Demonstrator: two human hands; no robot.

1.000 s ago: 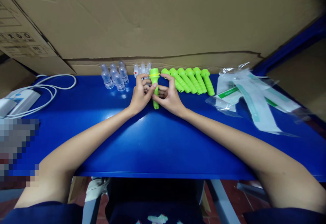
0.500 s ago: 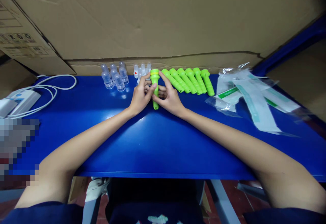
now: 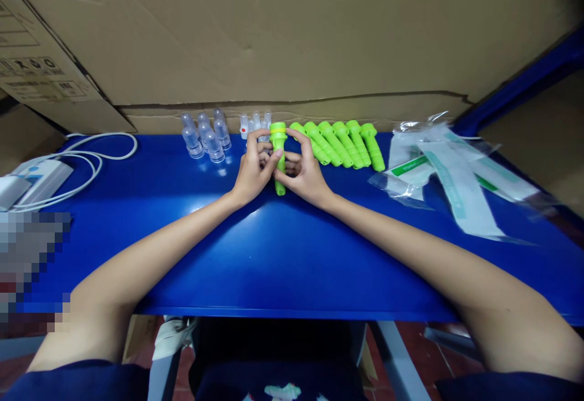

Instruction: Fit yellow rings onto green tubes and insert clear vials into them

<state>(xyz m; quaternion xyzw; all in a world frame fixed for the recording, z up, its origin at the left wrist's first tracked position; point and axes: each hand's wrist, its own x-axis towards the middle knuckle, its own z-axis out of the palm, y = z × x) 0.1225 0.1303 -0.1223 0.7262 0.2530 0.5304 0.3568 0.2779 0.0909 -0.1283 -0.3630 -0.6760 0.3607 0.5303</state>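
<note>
Two hands, my left hand (image 3: 250, 174) and right hand (image 3: 305, 176), grasp one lime-green plastic tube (image 3: 278, 156) over the blue table (image 3: 274, 255), and my forefingers (image 3: 294, 135) have now closed onto its yellow-ringed top.

Green tube (image 3: 278, 139) partly behind fingers (image 3: 272, 162)

A single camera rides on the person's head and looks forward and down across a glossy blue tabletop (image 3: 255, 255). It faces a wall of brown corrugated cardboard (image 3: 292, 36) standing along the table's far edge. The left hand (image 3: 250, 173) and right hand (image 3: 305, 176), stretched out from the lower corners, meet on an upright lime-green plastic tube (image 3: 277, 139) near the picture's centre, well away from the lens. The table's near edge crosses low in the view.
</note>
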